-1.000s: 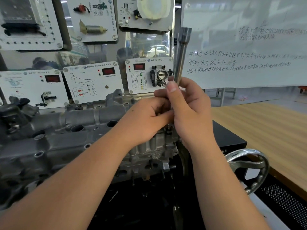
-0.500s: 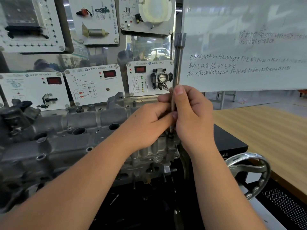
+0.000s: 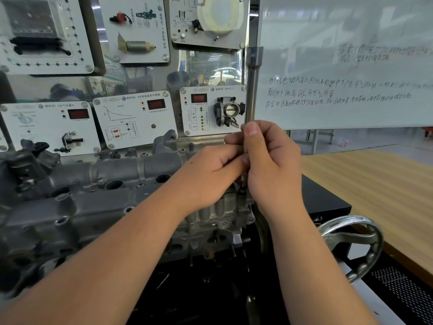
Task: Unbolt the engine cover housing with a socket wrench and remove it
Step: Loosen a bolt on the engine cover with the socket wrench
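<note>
Reaching in from the near edge, both forearms meet over the right end of the engine cover housing [image 3: 98, 207], the grey casting that runs left across the stand. The right hand [image 3: 273, 170] has its fingers curled round the lower shaft of the socket wrench [image 3: 252, 90], thumb laid up along it; the left hand [image 3: 210, 177] pinches the same shaft from the left, fingertips together on the metal. The tool stands near upright, its lower tip hidden between the hands, apparently seated on a bolt at the housing's right corner; the bolt itself cannot be seen.

Compared with a second ago, the wrench has tipped from a slight rightward lean to almost vertical, and both hands sit lower on the shaft. That suggests the socket has just been lined up on the bolt, so turning should follow; the housing stays bolted down.

To the right, a metal handwheel [image 3: 351, 245] juts from the stand, beside a wooden table [image 3: 379, 188]. Beyond stand sensor display panels [image 3: 136, 120] and a whiteboard [image 3: 346, 73].
</note>
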Motion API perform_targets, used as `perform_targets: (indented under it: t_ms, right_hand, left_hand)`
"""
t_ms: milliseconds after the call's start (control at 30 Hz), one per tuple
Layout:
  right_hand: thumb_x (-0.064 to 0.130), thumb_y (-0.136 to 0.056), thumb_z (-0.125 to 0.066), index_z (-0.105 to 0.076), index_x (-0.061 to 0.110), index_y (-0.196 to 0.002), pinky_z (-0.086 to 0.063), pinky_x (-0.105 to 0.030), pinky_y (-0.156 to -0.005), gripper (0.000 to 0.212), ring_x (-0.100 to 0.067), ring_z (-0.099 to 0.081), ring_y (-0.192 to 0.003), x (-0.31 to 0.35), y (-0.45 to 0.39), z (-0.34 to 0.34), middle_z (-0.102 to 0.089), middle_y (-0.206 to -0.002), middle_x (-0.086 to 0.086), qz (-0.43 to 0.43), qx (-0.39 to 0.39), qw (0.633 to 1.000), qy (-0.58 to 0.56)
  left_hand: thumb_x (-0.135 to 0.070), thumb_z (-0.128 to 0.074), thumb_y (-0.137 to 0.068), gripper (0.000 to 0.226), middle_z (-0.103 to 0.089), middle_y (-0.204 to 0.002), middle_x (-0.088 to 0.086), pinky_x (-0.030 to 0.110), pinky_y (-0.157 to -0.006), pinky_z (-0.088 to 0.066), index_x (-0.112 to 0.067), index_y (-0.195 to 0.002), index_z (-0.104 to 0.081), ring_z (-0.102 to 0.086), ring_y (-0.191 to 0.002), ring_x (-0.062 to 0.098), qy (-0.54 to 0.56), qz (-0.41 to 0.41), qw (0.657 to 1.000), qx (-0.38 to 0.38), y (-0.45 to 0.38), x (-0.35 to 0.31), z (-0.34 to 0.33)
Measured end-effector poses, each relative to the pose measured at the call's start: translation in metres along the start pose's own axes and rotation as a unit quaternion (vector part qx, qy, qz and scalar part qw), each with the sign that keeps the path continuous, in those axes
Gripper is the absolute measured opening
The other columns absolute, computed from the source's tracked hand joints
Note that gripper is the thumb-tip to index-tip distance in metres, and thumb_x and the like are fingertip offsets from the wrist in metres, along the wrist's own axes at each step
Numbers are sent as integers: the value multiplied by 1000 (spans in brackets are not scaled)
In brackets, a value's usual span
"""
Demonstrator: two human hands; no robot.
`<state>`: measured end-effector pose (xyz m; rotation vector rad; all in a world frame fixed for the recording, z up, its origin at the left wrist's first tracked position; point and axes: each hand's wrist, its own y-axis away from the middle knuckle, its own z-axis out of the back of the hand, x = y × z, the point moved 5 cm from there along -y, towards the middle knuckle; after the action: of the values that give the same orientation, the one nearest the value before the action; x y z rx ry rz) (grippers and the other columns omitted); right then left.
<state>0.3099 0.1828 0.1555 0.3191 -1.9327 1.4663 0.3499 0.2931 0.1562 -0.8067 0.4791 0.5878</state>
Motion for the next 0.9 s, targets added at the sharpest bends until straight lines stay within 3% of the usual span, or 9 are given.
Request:
perform_targets:
  t_ms: [100,200,333,500,667,733,800,900]
  right_hand:
    - [39,-98,-50,-65,36,-90,-57,-39,-81,17,-13,-72,-87,1,0,0,-77,-89,3,-1,-1,1000,-23]
    - [42,-94,-58,-59,34,-103,-59,-33,-78,12,-9,-73,-87,6,1,-2,-77,-89,6,15,5,1000,-26]
    - [35,-97,-59,-63,32,-88,-57,-38,-75,10,-12,-73,-83,8,2,-1,-76,-86,6,29,-12,999,-11]
    - [49,-96,-48,-70,46,-88,-53,-25,-73,24,-7,-71,-82,7,1,-3,-76,-83,8,15,0,1000,2]
    - [44,-98,-49,-67,38,-98,-55,-25,-77,19,-8,-72,-85,8,0,-2,-77,-85,3,13,7,999,-30]
    - [43,-95,-55,-62,36,-103,-58,-28,-77,13,-10,-74,-86,8,1,-4,-77,-87,2,14,12,999,-41]
    - [40,-94,-60,-56,33,-105,-60,-40,-81,13,-15,-75,-88,6,1,-4,-78,-89,2,7,5,998,-54]
    - [38,-94,-58,-57,33,-98,-57,-52,-87,7,-18,-74,-92,4,2,-4,-78,-90,3,15,-9,999,-39]
  left_hand:
    - [-43,-55,-97,21,-72,-83,-1,35,-72,-52,-30,-92,-71,-68,-78,18,-24,-13,1000,-7,-2,1,0]
    - [-40,-60,-93,15,-71,-84,-11,24,-65,-52,-29,-91,-70,-66,-74,8,-30,-20,999,-14,-3,0,1]
    - [-31,-63,-93,7,-70,-87,-17,14,-63,-50,-33,-87,-65,-65,-71,0,-27,-25,999,-11,-2,0,0]
    - [-46,-50,-95,21,-73,-88,-5,34,-77,-55,-38,-89,-69,-69,-83,13,1,-20,1000,5,0,-4,-1]
    - [-46,-53,-92,21,-74,-85,0,48,-78,-55,-35,-94,-70,-70,-82,20,-19,-17,1000,1,-1,-3,-1]
    - [-40,-57,-95,17,-74,-84,-5,37,-73,-56,-30,-95,-71,-70,-77,14,-14,-23,1000,-11,-2,-1,0]
    - [-32,-62,-96,8,-71,-81,-16,18,-63,-52,-32,-91,-67,-67,-71,3,-12,-29,999,-19,-2,1,1]
    - [-26,-65,-95,5,-70,-83,-15,16,-62,-50,-28,-90,-65,-63,-68,0,-11,-26,999,-28,-3,3,1]
